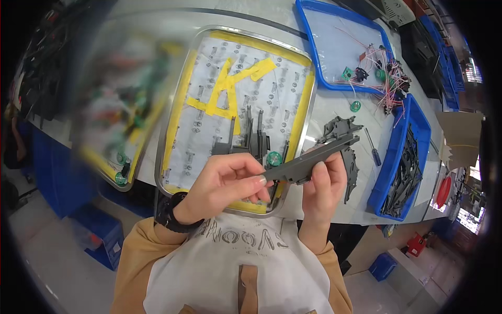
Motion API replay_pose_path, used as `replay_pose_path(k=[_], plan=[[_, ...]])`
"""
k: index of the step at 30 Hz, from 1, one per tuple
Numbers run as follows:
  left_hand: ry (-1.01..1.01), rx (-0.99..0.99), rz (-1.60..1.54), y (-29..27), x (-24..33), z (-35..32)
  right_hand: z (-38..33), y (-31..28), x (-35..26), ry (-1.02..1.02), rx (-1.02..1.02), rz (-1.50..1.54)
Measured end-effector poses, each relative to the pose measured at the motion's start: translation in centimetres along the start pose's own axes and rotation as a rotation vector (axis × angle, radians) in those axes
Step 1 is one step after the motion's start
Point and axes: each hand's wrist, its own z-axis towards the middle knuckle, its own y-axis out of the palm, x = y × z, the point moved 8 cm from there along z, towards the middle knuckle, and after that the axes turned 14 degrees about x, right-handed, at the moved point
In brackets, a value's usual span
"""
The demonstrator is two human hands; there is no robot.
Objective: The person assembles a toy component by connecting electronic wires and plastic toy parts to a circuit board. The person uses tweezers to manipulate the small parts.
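One long dark-grey plastic part (300, 165) is held up in both hands, over the near right edge of a single metal-rimmed tray (188, 149) lined with printed paper. Its long axis slants from the left fingertips at the near-left end to a narrower tip pointing right and away from the wearer. The left hand (227, 183) pinches that near end between thumb and finger; the right hand (324, 191) has its grip closed around the part farther along, thumb on top. I count one round green piece (274, 158) in this tray, beside several dark parts (253, 141), too overlapped to number. On the white surface (325, 111) to the right I see one screwdriver (376, 157), one blue tray (334, 87) with tangled wires (389, 78) and one blue bin (388, 167) crammed with dark strips (405, 175).
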Motion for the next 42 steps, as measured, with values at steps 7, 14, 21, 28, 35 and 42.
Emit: replay_pose_path(k=[7, 14, 21, 28, 35, 42], plan=[[-0.347, -0.420, -0.399, 2.5, -3.1, -0.5, 0.4, 1.7, -0.9, 0.061, -0.118, 0.120], [-0.393, -0.569, -0.550, 3.8, -3.7, -0.9, 0.4, 2.3, -0.7, 0.115, -0.195, 0.128], [-0.393, -0.507, -0.440, 3.3, -4.0, -0.7, 0.5, 2.3, -0.7, 0.113, -0.200, 0.108], [-0.270, -0.356, -0.141, 2.0, -2.6, -0.5, 0.9, 1.4, -0.9, 0.049, -0.139, 0.042], [0.324, -0.007, 0.476, 1.0, 0.1, -0.3, 1.1, 0.8, -1.3, -0.078, -0.040, -0.079], [0.454, 0.116, 0.486, 0.8, 0.5, -0.6, 0.8, 0.8, -1.5, -0.114, -0.054, -0.115]])
